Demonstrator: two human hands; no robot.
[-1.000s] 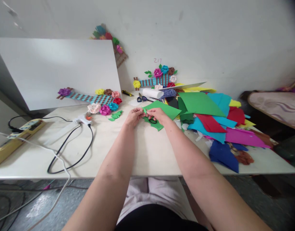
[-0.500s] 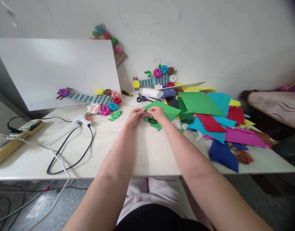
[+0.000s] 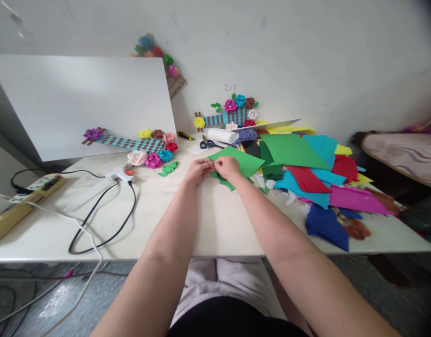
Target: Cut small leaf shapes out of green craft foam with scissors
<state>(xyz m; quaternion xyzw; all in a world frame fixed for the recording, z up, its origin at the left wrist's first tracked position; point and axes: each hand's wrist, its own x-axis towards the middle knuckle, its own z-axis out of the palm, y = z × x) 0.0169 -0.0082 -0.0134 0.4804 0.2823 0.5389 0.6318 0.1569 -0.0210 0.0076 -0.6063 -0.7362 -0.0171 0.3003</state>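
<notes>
My left hand [image 3: 200, 169] is closed in a pinch at the middle of the table, with a small green paper piece mostly hidden in its fingers. Fingertip to fingertip with it, my right hand [image 3: 228, 166] pinches at the same piece. Behind and beneath them lies a large green paper sheet [image 3: 248, 161]. Part of a dark scissors handle [image 3: 220, 177] peeks out under my right hand, by green offcuts [image 3: 228, 185]. Cut green leaves [image 3: 170, 167] lie to the left, below a blue-and-brown striped guitar shape [image 3: 127, 143] edged with paper flowers.
Coloured paper sheets [image 3: 296, 152] are heaped on the right. At the back are blue-handled scissors [image 3: 207, 144], a yellow-black cutter [image 3: 185, 135], a white roll [image 3: 222, 136] and purple yarn [image 3: 246, 135]. A corded white glue gun [image 3: 120, 175] and a power strip [image 3: 29, 199] occupy the left.
My right hand has shifted slightly left, its fingers closer to my left hand. The green piece between the fingers and the scissors handle below show less than before.
</notes>
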